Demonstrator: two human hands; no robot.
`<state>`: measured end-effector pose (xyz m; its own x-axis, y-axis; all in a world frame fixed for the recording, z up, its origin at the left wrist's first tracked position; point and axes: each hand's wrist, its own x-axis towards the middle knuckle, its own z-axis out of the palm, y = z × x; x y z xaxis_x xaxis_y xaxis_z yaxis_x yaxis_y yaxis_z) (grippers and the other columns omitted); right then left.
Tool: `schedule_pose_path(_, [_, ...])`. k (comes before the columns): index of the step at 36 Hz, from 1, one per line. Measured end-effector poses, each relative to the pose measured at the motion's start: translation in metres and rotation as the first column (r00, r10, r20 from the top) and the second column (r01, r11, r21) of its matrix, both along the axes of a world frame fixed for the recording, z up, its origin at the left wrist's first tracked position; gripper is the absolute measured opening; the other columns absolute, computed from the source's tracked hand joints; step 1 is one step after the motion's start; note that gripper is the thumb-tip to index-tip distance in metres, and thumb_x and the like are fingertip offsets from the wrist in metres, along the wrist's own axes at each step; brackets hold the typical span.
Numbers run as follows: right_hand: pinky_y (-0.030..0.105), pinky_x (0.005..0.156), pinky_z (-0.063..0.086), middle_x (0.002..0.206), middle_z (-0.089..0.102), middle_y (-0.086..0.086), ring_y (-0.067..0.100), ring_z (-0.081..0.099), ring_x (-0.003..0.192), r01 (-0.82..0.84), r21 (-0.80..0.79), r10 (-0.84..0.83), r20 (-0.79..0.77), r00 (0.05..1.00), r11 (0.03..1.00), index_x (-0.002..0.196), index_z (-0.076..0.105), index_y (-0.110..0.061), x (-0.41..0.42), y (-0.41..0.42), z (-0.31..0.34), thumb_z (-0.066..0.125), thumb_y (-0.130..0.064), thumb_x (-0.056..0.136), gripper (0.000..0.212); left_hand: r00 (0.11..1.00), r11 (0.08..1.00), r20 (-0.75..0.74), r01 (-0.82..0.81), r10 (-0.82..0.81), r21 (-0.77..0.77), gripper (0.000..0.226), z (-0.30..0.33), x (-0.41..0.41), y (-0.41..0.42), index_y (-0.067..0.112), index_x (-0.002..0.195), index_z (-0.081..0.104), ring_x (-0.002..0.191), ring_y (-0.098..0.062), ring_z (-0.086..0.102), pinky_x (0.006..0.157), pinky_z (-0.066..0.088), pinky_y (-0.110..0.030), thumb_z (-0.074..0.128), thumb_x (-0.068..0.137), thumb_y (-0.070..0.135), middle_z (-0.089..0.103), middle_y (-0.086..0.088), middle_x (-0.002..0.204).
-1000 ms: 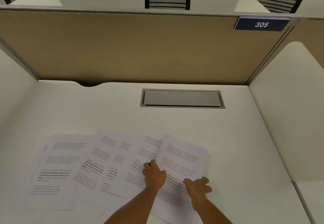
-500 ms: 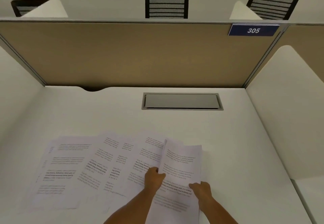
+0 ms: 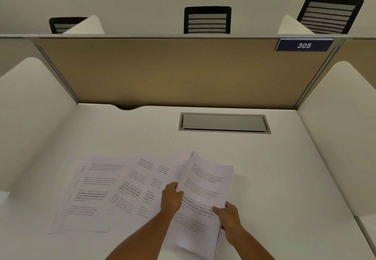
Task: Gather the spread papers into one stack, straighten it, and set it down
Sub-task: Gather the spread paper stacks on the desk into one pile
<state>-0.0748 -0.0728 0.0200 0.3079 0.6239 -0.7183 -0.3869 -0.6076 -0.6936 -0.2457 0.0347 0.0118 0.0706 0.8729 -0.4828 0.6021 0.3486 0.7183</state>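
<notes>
I see my two hands at the lower centre of the frame, both on a gathered bundle of papers (image 3: 205, 194). My left hand (image 3: 171, 198) curls its fingers over the bundle's left edge, and my right hand (image 3: 228, 215) pinches the right edge lower down, thumb on top of the printed face. The bundle is tilted, its far end raised off the white bench (image 3: 274, 168). To its left, the spread sheets (image 3: 105, 190) lie flat and overlapping, fanned out toward the lower left of the frame, and the nearest of them are tucked under the bundle and my left hand.

Further up the frame, a grey hatch (image 3: 223, 123) is set flush in the bench, well apart from the papers. A tan partition (image 3: 173, 70) closes the back, with a blue "305" plate (image 3: 304, 45) at its upper right. White side panels (image 3: 343, 121) stand at both edges. Three black chair backs (image 3: 207, 19) show above the partition.
</notes>
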Motion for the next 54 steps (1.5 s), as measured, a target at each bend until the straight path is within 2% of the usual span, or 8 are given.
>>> schedule_pose_path(7, [0.027, 0.067, 0.055, 0.093, 0.075, 0.002, 0.023, 0.069, 0.085, -0.043, 0.013, 0.042, 0.083, 0.996, 0.999, 0.096, 0.071, -0.021, -0.02, 0.028, 0.011, 0.06, 0.007, 0.088, 0.031, 0.999, 1.0, -0.052, 0.016, -0.014, 0.025, 0.039, 0.007, -0.025, 0.037, 0.0, 0.131, 0.057, 0.113, -0.03, 0.062, 0.099, 0.052, -0.04, 0.059, 0.092, 0.005, 0.062, -0.016, 0.13])
schedule_pose_path(16, [0.016, 0.046, 0.041, 0.073, 0.064, 0.001, 0.01, 0.052, 0.059, -0.085, -0.089, 0.105, 0.259, 0.96, 0.992, 0.079, 0.065, -0.009, -0.039, 0.053, -0.004, 0.051, 0.006, 0.088, 0.023, 0.995, 0.998, -0.092, 0.05, -0.047, 0.03, 0.019, -0.006, -0.029, 0.052, 0.004, 0.106, 0.066, 0.083, -0.022, 0.064, 0.068, 0.052, -0.025, 0.056, 0.091, 0.0, 0.07, -0.011, 0.104])
schedule_pose_path(20, [0.026, 0.062, 0.055, 0.093, 0.069, 0.008, 0.018, 0.063, 0.076, -0.118, -0.215, 0.197, 0.396, 0.897, 0.969, 0.095, 0.068, -0.004, -0.046, 0.06, -0.016, 0.051, 0.004, 0.085, 0.022, 0.997, 1.0, -0.075, 0.016, -0.017, -0.009, 0.014, -0.016, -0.023, 0.051, 0.013, 0.088, 0.064, 0.087, -0.026, 0.066, 0.073, 0.054, -0.029, 0.056, 0.091, 0.003, 0.069, -0.007, 0.095])
schedule_pose_path(23, [0.033, 0.094, 0.052, 0.125, 0.058, 0.012, 0.027, 0.06, 0.109, -0.186, -0.418, 0.389, 0.477, 0.788, 0.889, 0.121, 0.062, -0.009, -0.047, 0.068, -0.021, 0.055, -0.007, 0.088, 0.034, 0.987, 0.998, -0.153, 0.05, -0.056, -0.041, 0.034, -0.024, -0.018, 0.049, 0.012, 0.127, 0.059, 0.116, -0.025, 0.06, 0.101, 0.05, -0.041, 0.059, 0.093, 0.014, 0.061, -0.007, 0.129])
schedule_pose_path(28, [0.039, 0.113, 0.034, 0.154, 0.028, 0.014, 0.029, 0.038, 0.136, -0.195, -0.527, 0.457, 0.43, 0.779, 0.827, 0.147, 0.035, -0.01, -0.05, 0.076, -0.024, 0.055, -0.021, 0.093, 0.059, 0.955, 0.995, -0.278, 0.096, -0.104, -0.042, 0.051, -0.03, -0.018, 0.054, 0.014, 0.141, 0.046, 0.136, -0.029, 0.039, 0.111, 0.04, -0.044, 0.06, 0.093, 0.023, 0.034, -0.008, 0.153])
schedule_pose_path(42, [0.049, 0.112, 0.032, 0.148, 0.029, 0.016, 0.037, 0.027, 0.139, -0.268, -0.633, 0.57, 0.336, 0.75, 0.726, 0.143, 0.036, -0.012, -0.048, 0.079, -0.026, 0.05, -0.03, 0.088, 0.059, 0.934, 0.994, -0.357, -0.014, -0.026, -0.108, 0.061, -0.039, -0.017, 0.055, 0.013, 0.142, 0.04, 0.13, -0.036, 0.04, 0.104, 0.045, -0.047, 0.061, 0.091, 0.04, 0.035, -0.016, 0.144])
schedule_pose_path(45, [0.046, 0.116, 0.029, 0.155, 0.012, 0.016, 0.033, 0.018, 0.144, -0.192, -0.631, 0.485, 0.331, 0.809, 0.752, 0.144, 0.026, -0.012, -0.052, 0.082, -0.023, 0.057, -0.026, 0.088, 0.066, 0.939, 0.993, -0.343, -0.02, -0.022, -0.119, 0.063, -0.039, -0.017, 0.056, 0.012, 0.14, 0.042, 0.126, -0.035, 0.045, 0.104, 0.046, -0.047, 0.065, 0.089, 0.04, 0.038, -0.017, 0.141])
schedule_pose_path(54, [0.044, 0.097, 0.044, 0.138, 0.029, 0.014, 0.026, 0.041, 0.101, -0.039, -0.467, 0.176, 0.254, 0.951, 0.883, 0.142, 0.018, -0.009, -0.05, 0.085, -0.02, 0.065, -0.012, 0.084, 0.075, 0.888, 0.981, -0.439, 0.066, -0.14, -0.18, 0.07, -0.037, -0.015, 0.052, 0.012, 0.14, 0.038, 0.13, -0.033, 0.039, 0.104, 0.042, -0.043, 0.063, 0.086, 0.05, 0.042, -0.015, 0.141])
